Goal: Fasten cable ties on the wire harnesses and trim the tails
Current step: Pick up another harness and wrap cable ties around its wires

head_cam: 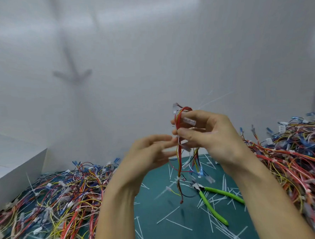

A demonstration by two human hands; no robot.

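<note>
Red-and-yellow wire harness (pixel 179 164) dangles from the gripping right hand (pixel 209 134), left hand (pixel 148 157) slack-fingered beside

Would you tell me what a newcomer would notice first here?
The right hand grips a red-and-yellow harness, raised mid-frame, with the left hand beside it. Huge tangled wire piles flank the teal mat left and right. Green cutters lie on the mat among white cut tails.

I see plain white wall (pixel 148 46) far, blurred glare up top | white box (pixel 12 174) at left | teal mat (pixel 159 220) near
</note>
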